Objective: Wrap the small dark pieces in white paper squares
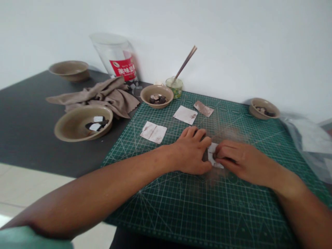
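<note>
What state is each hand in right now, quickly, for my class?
Left hand: open, fingers spread at the white piece.
Right hand: closed, fingers pinched together over that piece; anything held cannot be told.

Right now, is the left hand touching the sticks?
No, the left hand is over the green mat, while the sticks lean in the cup farther back.
</note>
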{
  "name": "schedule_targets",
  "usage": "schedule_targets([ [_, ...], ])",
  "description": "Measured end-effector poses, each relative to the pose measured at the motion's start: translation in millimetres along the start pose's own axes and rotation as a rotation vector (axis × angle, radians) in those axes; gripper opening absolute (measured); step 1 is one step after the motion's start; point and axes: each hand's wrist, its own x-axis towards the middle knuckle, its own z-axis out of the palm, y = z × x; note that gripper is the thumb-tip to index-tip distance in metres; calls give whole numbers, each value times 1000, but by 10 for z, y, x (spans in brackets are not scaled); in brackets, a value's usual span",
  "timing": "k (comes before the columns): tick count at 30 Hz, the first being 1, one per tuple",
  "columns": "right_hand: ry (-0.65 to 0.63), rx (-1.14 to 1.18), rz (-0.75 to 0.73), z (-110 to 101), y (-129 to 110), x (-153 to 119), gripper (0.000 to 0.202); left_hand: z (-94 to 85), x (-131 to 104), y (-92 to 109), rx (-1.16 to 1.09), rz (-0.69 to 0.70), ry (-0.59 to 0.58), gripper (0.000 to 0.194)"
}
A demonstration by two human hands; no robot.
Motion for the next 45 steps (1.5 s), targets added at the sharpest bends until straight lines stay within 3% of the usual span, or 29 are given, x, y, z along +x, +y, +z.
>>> schedule_targets([
  [2, 31, -35, -15, 23, -4, 40, 18, -2, 3, 0, 2, -5, 2, 48],
  [5, 69, -108, 79, -1, 65, 44, 19, -8, 6, 5, -3, -13, -6, 51],
  [8, -8, -75, 117, -56, 85, -16, 18, -15, 4, 7, -12, -7, -11, 53],
  [11, -93, 0, 34, -50, 7, -26, 17, -13, 2, 4, -7, 4, -9, 52],
  [13, -64, -7, 5, -24, -24, 4, 18, -9, 2, 1, 4, 4, -4, 51],
  [17, 46, -100, 116, -30, 40, 10, 18, -7, 4, 6, -1, -10, -6, 51],
  [23, -99, 44, 14, -18, -33, -20, 16, -26, 5, 16, -1, 0, -16, 52],
  [27, 54, -53, 42, 30, 2, 51, 18, -27, 5, 7, 3, -9, -11, 47],
  [30, 33, -71, 105, -5, 63, 17, 19, -21, 2, 6, -13, -11, -13, 50],
  [33, -37, 4, 39, -10, 34, -12, 19, -12, 1, 11, -14, -9, -14, 52],
  [36, 20, 17, -28, 33, 3, 25, 18, -5, 5, 11, 3, -7, -7, 50],
  [39, 89, -45, 64, 33, 46, 39, 18, -10, 9, 8, 6, -11, -10, 51],
  [41, 67, -52, 104, 3, 66, 11, 19, -16, 10, 7, 0, -13, -17, 53],
  [45, -35, 47, 2, -2, -1, -7, 18, -19, 7, 7, 2, -2, -20, 54],
])
